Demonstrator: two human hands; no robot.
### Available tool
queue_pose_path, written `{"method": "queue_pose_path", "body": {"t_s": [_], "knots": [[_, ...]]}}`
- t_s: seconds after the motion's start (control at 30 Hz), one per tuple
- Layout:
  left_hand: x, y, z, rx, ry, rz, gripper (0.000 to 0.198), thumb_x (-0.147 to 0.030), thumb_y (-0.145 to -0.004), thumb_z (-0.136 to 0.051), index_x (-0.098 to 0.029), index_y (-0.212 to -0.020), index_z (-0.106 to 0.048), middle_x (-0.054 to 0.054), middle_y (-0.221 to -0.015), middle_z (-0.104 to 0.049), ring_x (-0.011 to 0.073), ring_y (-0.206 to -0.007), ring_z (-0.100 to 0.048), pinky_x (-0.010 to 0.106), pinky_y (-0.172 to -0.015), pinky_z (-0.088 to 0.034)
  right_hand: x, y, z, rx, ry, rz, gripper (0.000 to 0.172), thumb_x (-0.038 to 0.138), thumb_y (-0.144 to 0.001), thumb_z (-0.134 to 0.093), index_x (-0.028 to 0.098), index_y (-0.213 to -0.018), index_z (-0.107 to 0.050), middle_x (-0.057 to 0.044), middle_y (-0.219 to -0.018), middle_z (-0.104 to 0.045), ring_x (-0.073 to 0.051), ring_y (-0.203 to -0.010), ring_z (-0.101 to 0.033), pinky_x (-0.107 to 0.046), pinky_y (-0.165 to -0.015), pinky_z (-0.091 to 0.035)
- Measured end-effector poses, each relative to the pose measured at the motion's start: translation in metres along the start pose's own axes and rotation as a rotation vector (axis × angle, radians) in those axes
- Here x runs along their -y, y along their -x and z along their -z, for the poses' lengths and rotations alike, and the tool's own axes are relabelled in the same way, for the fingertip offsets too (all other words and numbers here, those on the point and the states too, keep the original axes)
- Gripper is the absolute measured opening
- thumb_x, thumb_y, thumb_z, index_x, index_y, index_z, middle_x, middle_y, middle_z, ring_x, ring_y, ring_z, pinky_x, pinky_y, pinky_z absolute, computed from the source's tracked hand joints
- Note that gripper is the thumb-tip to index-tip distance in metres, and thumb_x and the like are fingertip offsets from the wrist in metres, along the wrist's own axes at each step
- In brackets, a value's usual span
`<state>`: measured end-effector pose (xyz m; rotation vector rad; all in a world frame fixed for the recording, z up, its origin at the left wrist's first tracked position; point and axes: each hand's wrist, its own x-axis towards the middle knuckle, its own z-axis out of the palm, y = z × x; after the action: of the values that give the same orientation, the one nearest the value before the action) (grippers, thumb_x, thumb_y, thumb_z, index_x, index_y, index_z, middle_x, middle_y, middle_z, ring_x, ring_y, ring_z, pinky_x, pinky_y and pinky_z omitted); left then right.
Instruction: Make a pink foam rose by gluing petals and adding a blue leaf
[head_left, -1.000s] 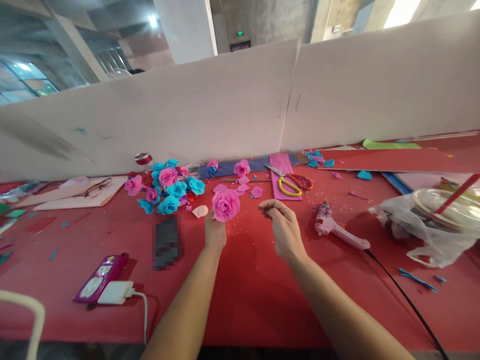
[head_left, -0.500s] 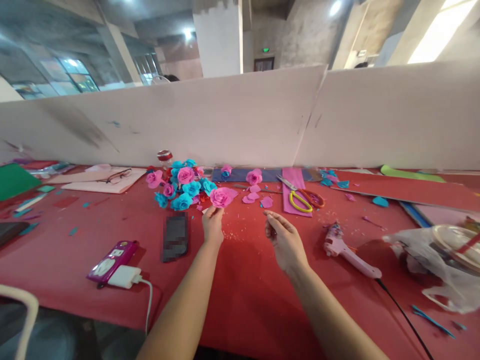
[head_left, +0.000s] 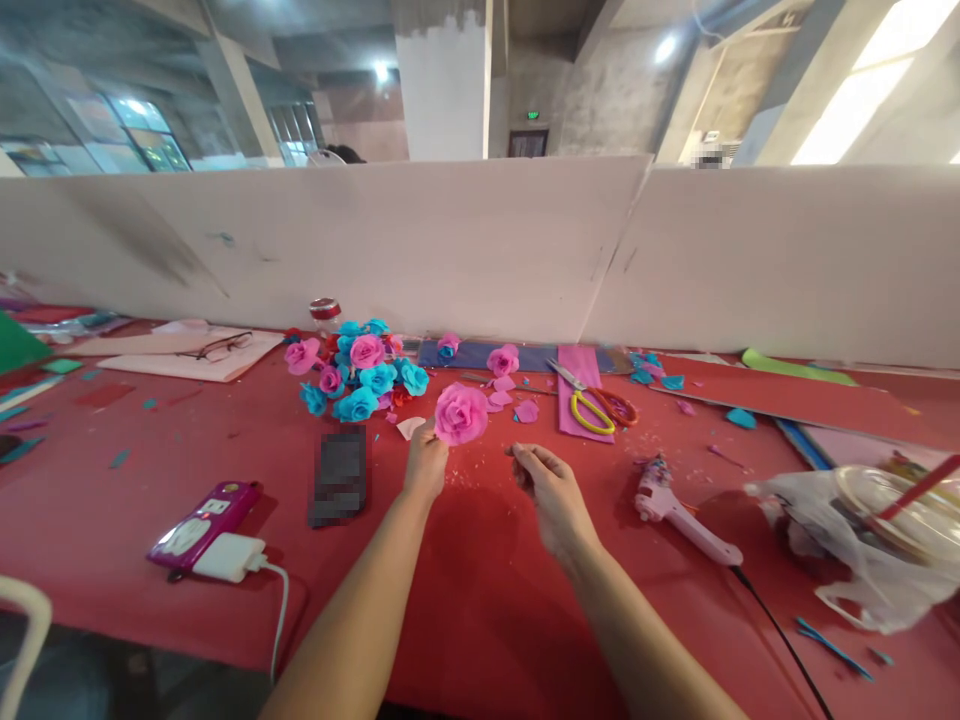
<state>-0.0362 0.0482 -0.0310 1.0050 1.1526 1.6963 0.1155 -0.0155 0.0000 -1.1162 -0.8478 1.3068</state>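
My left hand (head_left: pixel 425 462) is closed around the underside of a pink paper flower (head_left: pixel 460 413), whose open face is tilted up toward me. To its right, my right hand (head_left: pixel 546 485) hovers apart from the flower, thumb and fingertips pinched together; whatever may be between them is too small to make out. Loose pink petals (head_left: pixel 526 411) lie just beyond the hands, near another pink flower (head_left: pixel 502 360). A bunch of blue and pink paper flowers (head_left: pixel 377 378) rests on the left. Scissors (head_left: pixel 592 408) with yellow and orange handles lie on a folded pink paper strip (head_left: pixel 576 362).
A pink glue gun (head_left: pixel 686 525) with a black cord lies right of my hands, before a plastic bag holding a lidded bowl (head_left: pixel 885 510). On the left are a dark phone (head_left: pixel 339 476) and a purple power strip (head_left: pixel 202 525) with a white charger. A pale partition (head_left: pixel 420 250) borders the red table.
The pink flower has tipped so its face turns more toward me. My right hand has come slightly left and lower, closer to the flower. The whole view has shifted a little.
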Motion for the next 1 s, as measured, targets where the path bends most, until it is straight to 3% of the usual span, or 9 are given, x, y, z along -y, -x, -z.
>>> {"method": "queue_pose_path", "body": {"t_s": [0.13,0.33,0.47,0.53,0.6,0.7,0.83,0.93,1.0], "knots": [[-0.003,0.003,0.000,0.120,-0.018,-0.119,0.005,-0.022,-0.063,-0.068,-0.019,-0.066,-0.069,-0.001,-0.066,-0.065,0.0157,-0.071,-0.056,0.026,-0.072,-0.043,-0.001,-0.001,-0.001,-0.005,0.056,0.024,0.028,0.042,-0.070,-0.066,0.015,-0.075,-0.065,0.003,-0.058,-0.050,-0.009,-0.055,-0.040,-0.023,-0.055,-0.030],[-0.003,0.001,0.000,0.137,-0.027,-0.172,0.017,-0.024,-0.068,-0.064,-0.021,-0.083,-0.072,0.001,-0.086,-0.070,0.0184,-0.086,-0.060,0.028,-0.083,-0.043,-0.002,0.009,-0.002,-0.052,0.319,0.210,0.041,0.051,-0.080,-0.053,0.017,-0.056,-0.051,0.006,-0.049,-0.038,-0.008,-0.048,-0.034,-0.023,-0.048,-0.026],[0.000,0.001,0.000,0.131,-0.011,-0.178,0.020,-0.027,-0.068,-0.066,-0.020,-0.085,-0.072,0.003,-0.087,-0.070,0.0187,-0.086,-0.060,0.030,-0.084,-0.042,0.033,-0.012,0.019,-0.109,0.730,0.435,0.034,0.042,-0.088,-0.044,0.017,-0.069,-0.059,0.002,-0.056,-0.052,-0.010,-0.053,-0.045,-0.022,-0.051,-0.032],[0.000,0.002,0.000,0.123,0.005,-0.165,0.020,-0.030,-0.068,-0.067,-0.019,-0.084,-0.071,0.002,-0.081,-0.069,0.0186,-0.083,-0.060,0.030,-0.081,-0.043,0.062,-0.040,0.039,-0.155,1.071,0.493,0.024,0.028,-0.089,-0.042,0.017,-0.088,-0.064,-0.002,-0.077,-0.065,-0.013,-0.070,-0.057,-0.022,-0.064,-0.039],[0.001,0.002,-0.002,0.097,0.052,-0.142,0.019,-0.030,-0.068,-0.067,-0.019,-0.084,-0.070,0.001,-0.076,-0.068,0.0183,-0.082,-0.060,0.030,-0.082,-0.043,0.088,-0.073,0.061,-0.171,1.498,0.304,0.027,0.020,-0.090,-0.039,0.019,-0.107,-0.061,-0.006,-0.102,-0.066,-0.016,-0.093,-0.059,-0.024,-0.076,-0.042],[0.002,0.001,-0.004,0.082,0.185,-0.098,0.018,-0.025,-0.066,-0.069,-0.019,-0.083,-0.069,0.000,-0.081,-0.069,0.0175,-0.086,-0.060,0.030,-0.088,-0.041,0.105,-0.116,0.089,-0.146,1.653,0.102,0.026,0.019,-0.084,-0.054,0.015,-0.109,-0.060,-0.010,-0.109,-0.063,-0.020,-0.100,-0.059,-0.028,-0.080,-0.045],[0.004,0.002,-0.005,0.093,0.278,-0.029,0.011,-0.020,-0.063,-0.070,-0.020,-0.073,-0.067,-0.001,-0.075,-0.068,0.0162,-0.082,-0.060,0.029,-0.086,-0.042,0.089,-0.148,0.105,-0.036,1.763,-0.103,0.031,0.032,-0.088,-0.055,0.015,-0.114,-0.055,-0.008,-0.112,-0.059,-0.019,-0.095,-0.060,-0.039,-0.081,-0.051],[0.002,0.003,-0.005,0.076,0.261,-0.001,0.008,-0.021,-0.061,-0.070,-0.020,-0.067,-0.065,-0.001,-0.070,-0.067,0.0176,-0.081,-0.060,0.029,-0.082,-0.043,0.070,-0.159,0.109,-0.020,1.834,-0.139,0.034,0.036,-0.089,-0.053,0.015,-0.116,-0.054,-0.008,-0.116,-0.057,-0.020,-0.099,-0.059,-0.041,-0.083,-0.050],[0.000,0.003,-0.006,0.056,0.273,0.020,0.008,-0.021,-0.061,-0.070,-0.020,-0.067,-0.066,-0.001,-0.072,-0.068,0.0171,-0.081,-0.060,0.028,-0.079,-0.043,0.062,-0.164,0.111,-0.037,1.873,-0.129,0.044,0.045,-0.086,-0.053,0.012,-0.115,-0.054,-0.014,-0.113,-0.059,-0.025,-0.101,-0.058,-0.042,-0.082,-0.048]]}}
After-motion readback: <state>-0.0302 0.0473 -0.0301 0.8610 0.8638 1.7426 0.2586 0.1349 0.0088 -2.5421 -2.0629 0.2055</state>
